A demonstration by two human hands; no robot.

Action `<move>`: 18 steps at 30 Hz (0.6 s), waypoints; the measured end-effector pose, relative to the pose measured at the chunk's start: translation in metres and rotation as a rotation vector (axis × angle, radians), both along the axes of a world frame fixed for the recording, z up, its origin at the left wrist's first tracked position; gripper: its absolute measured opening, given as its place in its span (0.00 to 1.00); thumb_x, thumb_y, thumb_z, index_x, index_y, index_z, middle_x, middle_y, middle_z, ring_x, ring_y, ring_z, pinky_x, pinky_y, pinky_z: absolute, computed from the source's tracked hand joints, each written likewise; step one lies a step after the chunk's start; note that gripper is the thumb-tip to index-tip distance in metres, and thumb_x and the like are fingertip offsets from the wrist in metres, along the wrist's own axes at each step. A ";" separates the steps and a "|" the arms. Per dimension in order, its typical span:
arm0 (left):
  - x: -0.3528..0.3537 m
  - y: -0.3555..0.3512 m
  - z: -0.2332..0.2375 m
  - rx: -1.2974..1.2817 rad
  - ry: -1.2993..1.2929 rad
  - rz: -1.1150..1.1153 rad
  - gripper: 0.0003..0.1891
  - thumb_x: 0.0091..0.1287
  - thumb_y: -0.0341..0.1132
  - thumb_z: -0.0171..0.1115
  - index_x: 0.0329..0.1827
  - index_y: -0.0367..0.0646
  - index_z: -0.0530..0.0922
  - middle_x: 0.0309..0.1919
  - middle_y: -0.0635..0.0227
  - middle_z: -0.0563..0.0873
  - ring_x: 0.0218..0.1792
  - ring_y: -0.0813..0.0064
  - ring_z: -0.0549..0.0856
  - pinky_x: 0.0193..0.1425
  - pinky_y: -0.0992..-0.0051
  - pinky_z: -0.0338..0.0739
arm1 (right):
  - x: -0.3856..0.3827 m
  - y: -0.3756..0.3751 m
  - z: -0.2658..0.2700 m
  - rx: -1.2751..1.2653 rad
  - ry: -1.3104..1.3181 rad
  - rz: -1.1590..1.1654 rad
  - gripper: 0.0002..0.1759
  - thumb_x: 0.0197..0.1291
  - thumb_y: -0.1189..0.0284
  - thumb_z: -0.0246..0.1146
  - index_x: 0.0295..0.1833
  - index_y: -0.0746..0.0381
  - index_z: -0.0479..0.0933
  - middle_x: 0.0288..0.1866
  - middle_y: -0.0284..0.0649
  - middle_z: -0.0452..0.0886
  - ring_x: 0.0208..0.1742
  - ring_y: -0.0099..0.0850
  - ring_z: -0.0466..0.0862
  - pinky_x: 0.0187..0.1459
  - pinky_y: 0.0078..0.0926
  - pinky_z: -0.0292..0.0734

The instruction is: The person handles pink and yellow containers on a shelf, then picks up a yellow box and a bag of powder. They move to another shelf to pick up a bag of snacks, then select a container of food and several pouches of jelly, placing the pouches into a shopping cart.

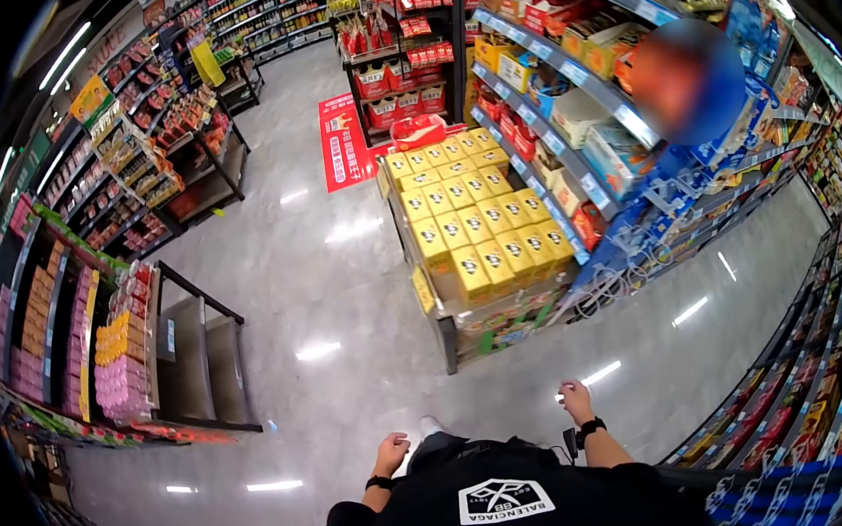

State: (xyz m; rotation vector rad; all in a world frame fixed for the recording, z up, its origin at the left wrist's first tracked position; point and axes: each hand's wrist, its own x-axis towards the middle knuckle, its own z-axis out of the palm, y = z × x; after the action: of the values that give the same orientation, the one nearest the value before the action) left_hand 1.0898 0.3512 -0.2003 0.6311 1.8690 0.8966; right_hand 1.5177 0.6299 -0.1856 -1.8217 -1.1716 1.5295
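My left hand [391, 453] hangs low in front of my body, a dark band on its wrist. Its fingers are loosely bent, and I see nothing in them. Farther right, my right hand [575, 403] is held out over the floor with thumb and fingers slightly apart; no object shows there either. A dark watch or band [589, 432] circles that wrist. Both hands are apart from all goods. Nearest ahead of the right hand stands a display table [448, 346] stacked with yellow boxes [486, 262].
Grey shop floor [332, 271] runs ahead. A stepped rack [199, 353] stands left, beside pink and orange packs [121, 364]. Shelves of packaged goods [567, 100] rise behind the yellow boxes, with a blue wire rack [630, 245] at their end. More shelving [802, 380] lines the right.
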 end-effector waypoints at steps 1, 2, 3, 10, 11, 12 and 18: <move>-0.022 -0.004 -0.008 -0.010 -0.037 0.030 0.18 0.63 0.35 0.66 0.54 0.35 0.81 0.38 0.57 0.88 0.35 0.69 0.89 0.43 0.71 0.83 | -0.032 0.009 -0.009 0.106 -0.002 0.107 0.17 0.66 0.67 0.61 0.56 0.64 0.79 0.41 0.42 0.84 0.34 0.31 0.85 0.32 0.26 0.79; -0.044 -0.011 -0.014 -0.019 -0.064 0.086 0.18 0.63 0.34 0.66 0.55 0.35 0.81 0.38 0.57 0.88 0.35 0.69 0.89 0.42 0.71 0.83 | -0.059 0.019 -0.016 0.214 -0.007 0.219 0.17 0.65 0.67 0.62 0.55 0.65 0.80 0.41 0.44 0.85 0.35 0.32 0.85 0.35 0.28 0.81; -0.063 -0.018 -0.020 -0.028 -0.095 0.148 0.18 0.63 0.34 0.66 0.55 0.36 0.81 0.39 0.57 0.88 0.35 0.68 0.89 0.41 0.71 0.83 | -0.090 0.025 -0.001 0.222 -0.008 0.224 0.17 0.65 0.67 0.62 0.55 0.65 0.80 0.41 0.44 0.85 0.35 0.32 0.85 0.35 0.28 0.81; -0.160 -0.074 -0.032 -0.102 -0.226 0.639 0.20 0.65 0.32 0.59 0.60 0.39 0.75 0.40 0.63 0.86 0.35 0.71 0.87 0.29 0.74 0.76 | -0.296 0.075 0.142 0.758 -0.123 0.454 0.11 0.66 0.72 0.63 0.49 0.67 0.82 0.32 0.46 0.84 0.33 0.33 0.83 0.38 0.30 0.77; -0.167 -0.078 -0.032 -0.092 -0.214 0.680 0.19 0.65 0.31 0.59 0.59 0.38 0.75 0.39 0.62 0.86 0.33 0.70 0.88 0.24 0.77 0.75 | -0.316 0.082 0.157 0.801 -0.109 0.444 0.10 0.67 0.72 0.62 0.48 0.68 0.81 0.30 0.43 0.83 0.31 0.28 0.81 0.36 0.28 0.76; -0.172 -0.083 -0.034 -0.095 -0.213 0.690 0.19 0.65 0.31 0.59 0.59 0.38 0.75 0.39 0.62 0.86 0.33 0.70 0.88 0.24 0.77 0.75 | -0.333 0.091 0.165 0.824 -0.086 0.465 0.10 0.67 0.73 0.62 0.48 0.68 0.81 0.31 0.43 0.83 0.31 0.28 0.81 0.36 0.27 0.76; -0.177 -0.103 -0.043 -0.202 -0.334 0.730 0.22 0.68 0.38 0.58 0.64 0.42 0.73 0.48 0.63 0.85 0.43 0.64 0.87 0.45 0.61 0.80 | -0.407 0.164 0.157 0.882 -0.319 0.604 0.15 0.57 0.70 0.63 0.49 0.63 0.82 0.49 0.48 0.83 0.49 0.47 0.82 0.51 0.40 0.78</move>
State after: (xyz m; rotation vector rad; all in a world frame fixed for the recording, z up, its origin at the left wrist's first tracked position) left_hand 0.9129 0.2479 -0.2429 -0.3466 1.8530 1.1579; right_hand 1.1110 0.7939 -0.0285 -1.1537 -2.2371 0.7154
